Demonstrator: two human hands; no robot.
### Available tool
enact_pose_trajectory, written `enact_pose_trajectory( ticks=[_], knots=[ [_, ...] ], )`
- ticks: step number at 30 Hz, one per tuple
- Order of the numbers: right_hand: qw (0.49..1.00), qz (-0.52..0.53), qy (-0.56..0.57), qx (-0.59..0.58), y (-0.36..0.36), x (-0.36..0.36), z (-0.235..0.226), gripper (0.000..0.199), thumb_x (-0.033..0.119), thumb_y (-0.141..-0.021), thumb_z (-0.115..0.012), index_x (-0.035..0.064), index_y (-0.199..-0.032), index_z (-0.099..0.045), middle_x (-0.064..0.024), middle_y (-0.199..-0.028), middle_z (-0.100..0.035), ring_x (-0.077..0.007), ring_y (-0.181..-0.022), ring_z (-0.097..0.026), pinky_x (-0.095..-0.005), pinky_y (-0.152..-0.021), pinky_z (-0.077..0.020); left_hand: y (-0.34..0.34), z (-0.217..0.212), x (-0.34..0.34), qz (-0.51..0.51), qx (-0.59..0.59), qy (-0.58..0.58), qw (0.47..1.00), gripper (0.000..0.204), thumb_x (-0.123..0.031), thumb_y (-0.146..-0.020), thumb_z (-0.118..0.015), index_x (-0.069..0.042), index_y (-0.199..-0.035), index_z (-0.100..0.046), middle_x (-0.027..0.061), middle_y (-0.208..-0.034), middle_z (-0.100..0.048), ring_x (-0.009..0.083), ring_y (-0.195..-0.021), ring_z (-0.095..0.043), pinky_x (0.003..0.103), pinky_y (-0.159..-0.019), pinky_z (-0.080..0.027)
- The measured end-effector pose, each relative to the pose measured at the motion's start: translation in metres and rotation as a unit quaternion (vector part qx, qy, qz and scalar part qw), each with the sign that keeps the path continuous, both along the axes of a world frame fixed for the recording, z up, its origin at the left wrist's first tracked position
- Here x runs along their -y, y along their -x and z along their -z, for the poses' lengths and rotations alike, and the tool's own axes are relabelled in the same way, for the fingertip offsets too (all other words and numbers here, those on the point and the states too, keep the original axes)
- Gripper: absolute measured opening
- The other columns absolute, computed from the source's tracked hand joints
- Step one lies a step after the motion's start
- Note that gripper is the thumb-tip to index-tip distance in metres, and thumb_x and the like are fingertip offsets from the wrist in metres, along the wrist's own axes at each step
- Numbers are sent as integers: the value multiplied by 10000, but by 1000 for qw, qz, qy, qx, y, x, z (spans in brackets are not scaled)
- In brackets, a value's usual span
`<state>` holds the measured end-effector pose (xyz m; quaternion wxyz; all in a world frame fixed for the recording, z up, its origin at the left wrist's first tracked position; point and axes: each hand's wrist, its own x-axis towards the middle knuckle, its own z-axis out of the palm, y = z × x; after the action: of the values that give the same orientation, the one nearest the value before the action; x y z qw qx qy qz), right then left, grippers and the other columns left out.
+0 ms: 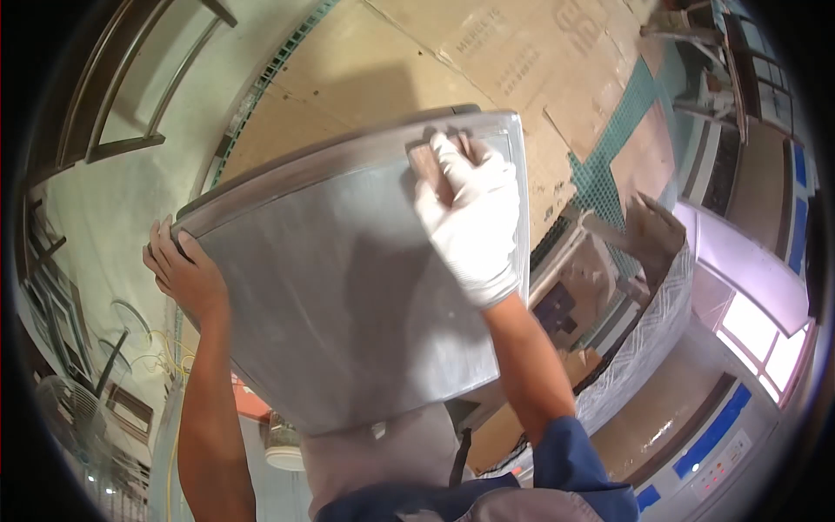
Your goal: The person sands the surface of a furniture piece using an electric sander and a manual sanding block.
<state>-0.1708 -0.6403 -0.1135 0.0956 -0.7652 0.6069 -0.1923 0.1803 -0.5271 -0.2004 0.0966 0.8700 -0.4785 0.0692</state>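
A large grey panel (348, 270) with a raised rim lies in front of me, its lower end against my lap. My bare left hand (187, 270) grips the panel's far left corner, fingers curled over the edge. My right hand (474, 213) wears a white glove and is closed on a small brown block (426, 170). That block rests against the panel near its far right corner, just inside the rim. The gloved fingers hide part of the block. My right arm casts a dark shadow across the panel.
Brown cardboard sheets (383, 113) cover the surface beyond the panel, over green mesh (631, 113). To the right stands a box lined with clear plastic (639, 339). Machine housings with blue strips (709, 435) are further right. A fan (70, 418) stands at lower left; a white tub (283, 452) sits below.
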Motion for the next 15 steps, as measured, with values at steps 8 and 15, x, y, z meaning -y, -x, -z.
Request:
enact_pose_trajectory(
  ticks=[8,15],
  knots=[
    [995,66,-69,41,-78,-19,3,387,109,-804,-727,37,-1184,-703,-199,-972,-661,-371,-923,-660,-485,-755,-534,2,-3,8,3,-13,7,1000,386,-334,-1108,-446,-148,-1413,-594,21,-1524,-552,322,-1442,-432,539,-1105,-396],
    [995,50,80,33,-52,-10,19,508,145,-780,-799,34,-1266,-702,-208,-1062,-693,-365,-826,-674,-435,-713,-559,-3,-2,4,-5,-16,12,1000,393,-340,-1087,-464,-168,-1416,-593,38,-1523,-543,339,-1451,-417,555,-1101,-374]
  ],
)
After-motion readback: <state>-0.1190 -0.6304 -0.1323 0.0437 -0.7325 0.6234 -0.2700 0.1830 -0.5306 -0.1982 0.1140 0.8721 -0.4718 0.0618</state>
